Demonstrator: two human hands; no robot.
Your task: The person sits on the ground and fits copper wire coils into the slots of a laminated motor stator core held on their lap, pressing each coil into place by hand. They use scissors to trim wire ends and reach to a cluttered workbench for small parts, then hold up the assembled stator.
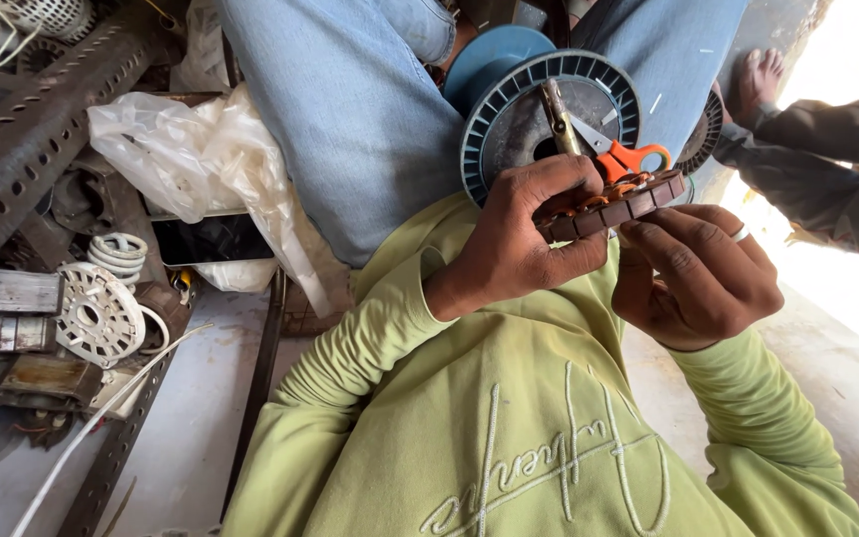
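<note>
My left hand (521,237) grips a dark brown ring-shaped motor stator (616,207) with copper windings, thumb over its top and fingers under it. My right hand (700,273), with a ring on one finger, curls against the stator's lower right edge; the fingertips touch its slots. Both hands are held above my light green sweatshirt (509,418). Right behind the stator lie scissors (638,157) with orange handles, resting on a blue plastic wire spool (509,109).
My jeans-clad legs (350,109) flank the spool. At left are a crumpled plastic bag (196,159), a phone (213,239), a perforated steel angle (32,129), a white slotted motor cover (99,316) and metal scrap. Another person's foot (756,82) and dark-clad limb (827,159) are at right.
</note>
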